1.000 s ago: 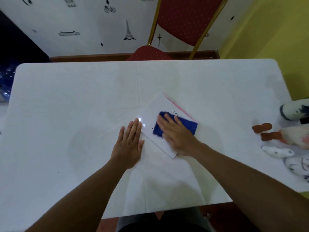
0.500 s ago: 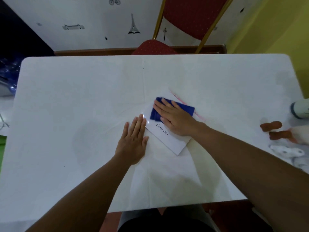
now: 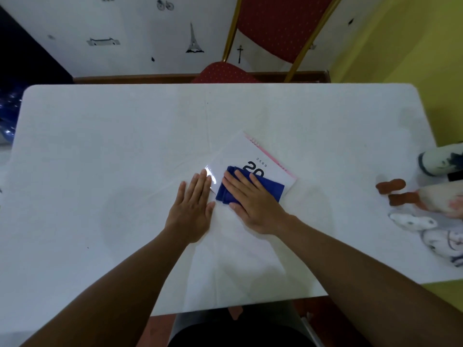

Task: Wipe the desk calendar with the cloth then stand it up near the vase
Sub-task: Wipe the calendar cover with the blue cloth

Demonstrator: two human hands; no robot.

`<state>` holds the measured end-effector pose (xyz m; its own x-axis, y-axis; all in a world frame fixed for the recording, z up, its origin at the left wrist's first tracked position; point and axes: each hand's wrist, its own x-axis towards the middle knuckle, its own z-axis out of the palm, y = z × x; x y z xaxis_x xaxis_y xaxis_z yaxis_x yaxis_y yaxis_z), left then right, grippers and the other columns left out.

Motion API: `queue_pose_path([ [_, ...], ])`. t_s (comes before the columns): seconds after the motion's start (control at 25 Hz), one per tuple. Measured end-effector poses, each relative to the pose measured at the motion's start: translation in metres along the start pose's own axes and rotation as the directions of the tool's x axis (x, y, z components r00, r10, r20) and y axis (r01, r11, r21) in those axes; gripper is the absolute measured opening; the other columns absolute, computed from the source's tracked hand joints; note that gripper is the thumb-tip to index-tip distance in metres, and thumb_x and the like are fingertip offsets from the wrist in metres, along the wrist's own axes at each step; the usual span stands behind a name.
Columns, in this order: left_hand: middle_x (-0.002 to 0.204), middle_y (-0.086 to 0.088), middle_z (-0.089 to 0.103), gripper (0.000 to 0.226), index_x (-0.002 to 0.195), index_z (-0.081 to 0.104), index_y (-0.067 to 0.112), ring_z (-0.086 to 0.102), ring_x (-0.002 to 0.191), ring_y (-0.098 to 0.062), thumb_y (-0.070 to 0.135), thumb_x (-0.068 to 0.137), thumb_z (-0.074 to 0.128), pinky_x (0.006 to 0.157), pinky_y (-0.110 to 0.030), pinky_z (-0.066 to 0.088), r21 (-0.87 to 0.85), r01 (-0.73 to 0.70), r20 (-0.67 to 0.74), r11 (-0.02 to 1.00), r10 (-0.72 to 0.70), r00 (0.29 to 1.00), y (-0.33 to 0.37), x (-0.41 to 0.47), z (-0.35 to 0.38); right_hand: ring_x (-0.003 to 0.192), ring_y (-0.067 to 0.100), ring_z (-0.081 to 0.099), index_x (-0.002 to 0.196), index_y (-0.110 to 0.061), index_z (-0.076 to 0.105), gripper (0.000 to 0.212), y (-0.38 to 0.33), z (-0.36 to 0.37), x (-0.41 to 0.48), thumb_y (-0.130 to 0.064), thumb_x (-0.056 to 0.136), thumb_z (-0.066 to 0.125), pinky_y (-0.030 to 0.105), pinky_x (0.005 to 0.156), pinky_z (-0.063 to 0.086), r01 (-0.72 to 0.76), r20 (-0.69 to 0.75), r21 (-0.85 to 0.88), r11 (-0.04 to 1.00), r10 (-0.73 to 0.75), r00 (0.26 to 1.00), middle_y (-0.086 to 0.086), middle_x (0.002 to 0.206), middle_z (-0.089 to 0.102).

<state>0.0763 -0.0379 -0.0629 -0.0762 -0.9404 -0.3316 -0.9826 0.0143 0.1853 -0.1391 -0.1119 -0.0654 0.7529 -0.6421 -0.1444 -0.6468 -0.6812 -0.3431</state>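
Observation:
A white desk calendar [image 3: 240, 152] with a pink binding edge lies flat near the middle of the white table [image 3: 100, 146]. A folded blue cloth [image 3: 271, 187] rests on its near half, partly covering the large black digits. My right hand [image 3: 253, 201] presses flat on the cloth, fingers spread. My left hand [image 3: 191, 209] lies flat on the table, fingertips on the calendar's left corner. A white vase [image 3: 441, 160] with dark blue markings lies at the right edge, partly cut off.
Plush toys [image 3: 426, 209] with brown feet and a white figure crowd the table's right edge below the vase. A red chair [image 3: 275, 26] with a gold frame stands beyond the far edge. The near table edge runs just above my lap.
My right hand has slid the cloth back toward me along the calendar, uncovering the black digits at its far part. My left hand has stayed on the left corner.

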Motion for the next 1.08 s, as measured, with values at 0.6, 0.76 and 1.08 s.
queue_pose_path([
  [0.6, 0.166, -0.010, -0.024, 0.084, 0.157, -0.016, 0.008, -0.015, 0.155, -0.027, 0.022, 0.093, 0.037, 0.127, -0.045, 0.003, -0.130, 0.019, 0.012, 0.991, -0.017, 1.000, 0.014, -0.007, -0.011, 0.149, 0.030, 0.044, 0.150, -0.003, 0.051, 0.052, -0.028, 0.012, -0.085, 0.003, 0.099, 0.061, 0.035, 0.107, 0.054, 0.066, -0.120, -0.016, 0.998, -0.068, 0.991, 0.017, 0.165, 0.037],
  [0.76, 0.168, -0.007, -0.020, 0.099, 0.159, -0.012, 0.015, -0.013, 0.155, -0.023, 0.011, 0.084, 0.053, 0.125, -0.041, 0.001, -0.174, -0.119, -0.099, 0.977, 0.103, 0.990, 0.029, -0.028, -0.015, 0.130, 0.035, 0.062, 0.127, 0.001, 0.068, 0.042, -0.032, 0.000, -0.097, 0.004, 0.087, 0.080, 0.041, 0.098, 0.061, 0.105, -0.200, 0.018, 0.994, -0.099, 0.975, 0.023, 0.137, 0.062],
  [1.08, 0.138, 0.003, 0.058, 0.061, 0.130, 0.037, 0.037, 0.053, 0.130, -0.011, 0.012, 0.083, 0.067, 0.102, -0.023, 0.043, -0.637, -0.010, 0.160, 0.771, 0.145, 0.976, 0.062, -0.065, -0.023, 0.100, 0.012, 0.068, 0.128, -0.020, 0.070, 0.033, -0.038, -0.031, -0.114, -0.011, 0.096, 0.066, 0.014, 0.092, 0.049, -0.138, -0.007, 0.498, 0.856, 0.163, 0.987, 0.003, 0.118, 0.075],
])
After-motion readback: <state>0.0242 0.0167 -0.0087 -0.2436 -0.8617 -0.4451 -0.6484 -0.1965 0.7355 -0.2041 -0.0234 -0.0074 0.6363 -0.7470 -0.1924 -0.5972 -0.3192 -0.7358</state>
